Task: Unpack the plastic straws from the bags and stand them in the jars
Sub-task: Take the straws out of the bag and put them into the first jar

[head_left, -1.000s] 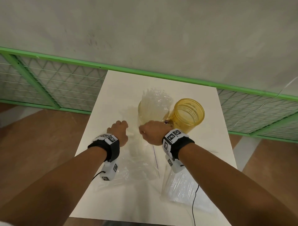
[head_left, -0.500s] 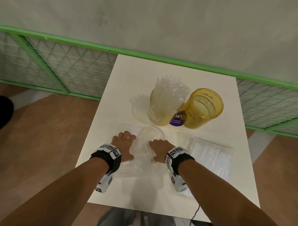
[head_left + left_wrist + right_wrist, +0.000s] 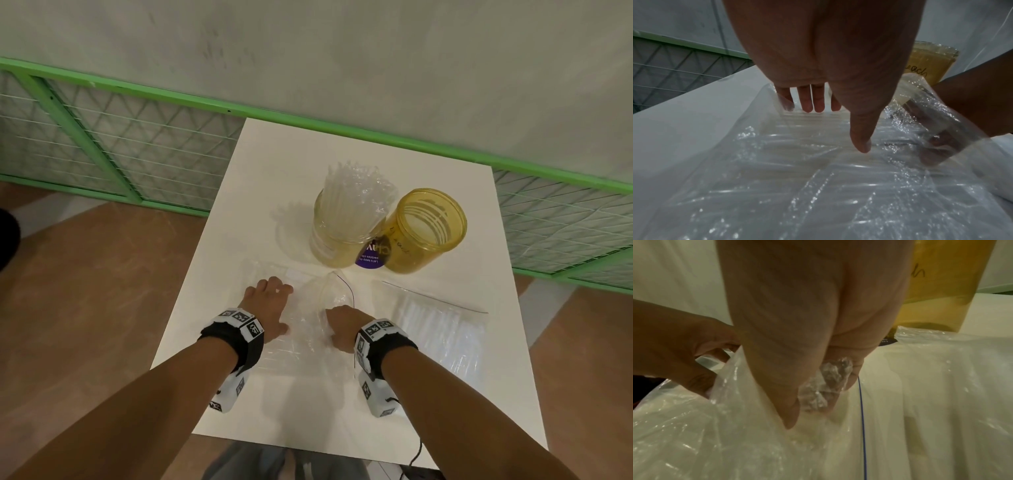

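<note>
Under the flat left hand (image 3: 269,301), bag of straws (image 3: 274,346), right hand (image 3: 344,325) gripping its film.

The yellow jar (image 3: 929,65) bears handwriting, perhaps "each"; its purple label (image 3: 371,257) is unreadable.

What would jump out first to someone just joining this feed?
Probably the two amber jars at the table's far middle: the left jar is packed with clear straws, the right jar stands empty. Nearer, both hands work a clear bag lying flat: the left hand presses it with straight fingers, the right hand bunches its film. Another bag of straws lies to the right.
</note>
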Demonstrator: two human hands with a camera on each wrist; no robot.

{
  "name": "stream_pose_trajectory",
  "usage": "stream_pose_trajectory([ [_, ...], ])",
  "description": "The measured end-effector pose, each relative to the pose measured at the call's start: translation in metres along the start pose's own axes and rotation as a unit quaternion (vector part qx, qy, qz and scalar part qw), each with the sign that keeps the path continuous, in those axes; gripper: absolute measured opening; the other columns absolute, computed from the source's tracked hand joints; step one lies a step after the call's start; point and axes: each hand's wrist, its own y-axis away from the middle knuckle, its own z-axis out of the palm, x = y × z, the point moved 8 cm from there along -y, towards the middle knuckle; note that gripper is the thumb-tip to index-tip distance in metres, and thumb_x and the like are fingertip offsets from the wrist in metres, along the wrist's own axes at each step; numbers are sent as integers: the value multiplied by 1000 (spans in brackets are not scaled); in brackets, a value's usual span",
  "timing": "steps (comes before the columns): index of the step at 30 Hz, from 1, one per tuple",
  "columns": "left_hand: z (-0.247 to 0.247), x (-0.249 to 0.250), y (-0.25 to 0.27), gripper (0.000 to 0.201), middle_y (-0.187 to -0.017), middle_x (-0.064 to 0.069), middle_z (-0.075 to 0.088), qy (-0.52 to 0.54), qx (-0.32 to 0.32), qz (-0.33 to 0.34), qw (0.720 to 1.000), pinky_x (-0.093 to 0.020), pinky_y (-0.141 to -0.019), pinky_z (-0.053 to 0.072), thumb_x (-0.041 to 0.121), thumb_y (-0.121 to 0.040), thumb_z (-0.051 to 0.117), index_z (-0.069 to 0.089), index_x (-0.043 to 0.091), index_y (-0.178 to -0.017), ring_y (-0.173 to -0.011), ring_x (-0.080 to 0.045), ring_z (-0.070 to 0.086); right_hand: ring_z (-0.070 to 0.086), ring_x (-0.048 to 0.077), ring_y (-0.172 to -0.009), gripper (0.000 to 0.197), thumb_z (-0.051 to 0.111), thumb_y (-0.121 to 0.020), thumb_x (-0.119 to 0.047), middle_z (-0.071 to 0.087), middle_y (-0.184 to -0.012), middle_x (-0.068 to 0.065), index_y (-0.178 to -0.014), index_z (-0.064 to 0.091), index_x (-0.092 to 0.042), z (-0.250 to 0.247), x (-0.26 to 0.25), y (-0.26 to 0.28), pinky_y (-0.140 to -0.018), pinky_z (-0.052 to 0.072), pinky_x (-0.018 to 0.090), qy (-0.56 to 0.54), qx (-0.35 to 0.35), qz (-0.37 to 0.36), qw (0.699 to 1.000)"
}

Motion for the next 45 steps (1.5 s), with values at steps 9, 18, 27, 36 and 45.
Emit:
stream_pose_trajectory([
  [9,9,5,5,80,-149,-3,29,8,5,12,1000,-42,-110,32,47,-82,70,30,24,-148,-135,-26,33,61,32,-121,38,58,-98,-21,59,-134,10,-135,55,-12,11,0,1,-100,51,41,34,28,23,999],
  [18,-3,-7,2,65,-141,-3,42,-51,-42,5,998,-44,-107,35,40,-89,66,37,19,-144,-127,-25,47,66,29,-107,28,55,-98,-25,66,-119,7,-125,58,-22,-45,29,29,-86,49,37,113,79,36,990],
  [27,-77,53,-3,68,-136,1,44,42,126,64,989,-40,-105,32,50,-79,57,43,21,-139,-126,-23,42,65,23,-107,29,55,-96,-20,65,-116,2,-125,59,-26,-95,63,70,-81,48,34,193,121,71,971],
  [36,-58,119,-24,45,-117,4,63,51,63,62,995,-39,-99,34,48,-87,60,48,26,-125,-111,-24,59,67,24,-101,27,60,-95,-19,67,-111,2,-121,63,-23,-132,48,94,-79,56,36,240,158,23,958],
  [45,-51,86,-28,33,-111,-4,67,270,95,-34,957,-41,-94,47,42,-97,52,56,19,-120,-105,-33,62,55,25,-120,98,76,-76,-56,53,-139,2,-154,26,-22,-165,65,114,-99,48,44,-17,364,-10,931],
])
